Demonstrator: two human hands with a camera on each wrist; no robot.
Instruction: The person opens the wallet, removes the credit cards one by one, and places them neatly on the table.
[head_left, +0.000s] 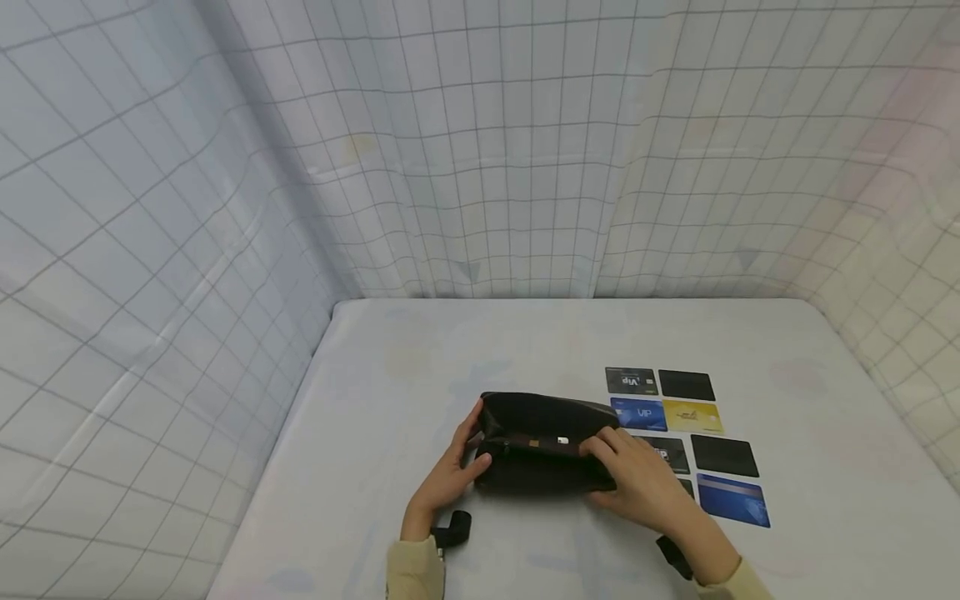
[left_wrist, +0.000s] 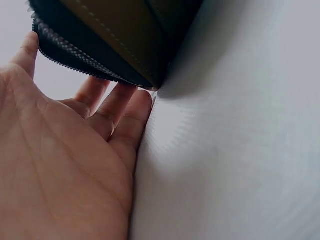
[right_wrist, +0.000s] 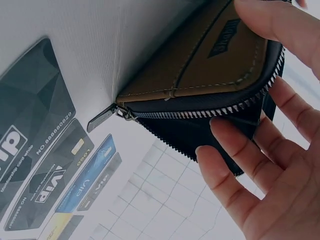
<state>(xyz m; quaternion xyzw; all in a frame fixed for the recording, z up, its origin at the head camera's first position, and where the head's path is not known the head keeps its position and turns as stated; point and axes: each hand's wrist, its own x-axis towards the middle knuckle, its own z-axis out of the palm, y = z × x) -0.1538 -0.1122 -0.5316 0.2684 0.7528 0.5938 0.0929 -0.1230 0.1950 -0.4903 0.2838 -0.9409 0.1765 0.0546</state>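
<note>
A zip-around wallet [head_left: 543,477], dark inside with a brown stitched outer face, stands unzipped on the table with its mouth spread. Inside it, cards [head_left: 555,446] show their upper edges. My left hand [head_left: 448,482] holds the wallet's left end, thumb on the near side and fingers at the far side. At the right end, my right hand [head_left: 647,482] grips the near wall. Its thumb presses the brown face, and its fingers [right_wrist: 237,145] reach over the zipper teeth into the mouth. A zipper pull [right_wrist: 101,118] hangs from the lower corner.
Several cards lie in two columns right of the wallet, among them a grey VIP card [head_left: 632,381], a blue VIP card [head_left: 637,414], a yellow card [head_left: 693,416] and a striped blue card [head_left: 732,501]. My right hand partly covers the nearer ones. Gridded white curtains [head_left: 480,167] surround the table.
</note>
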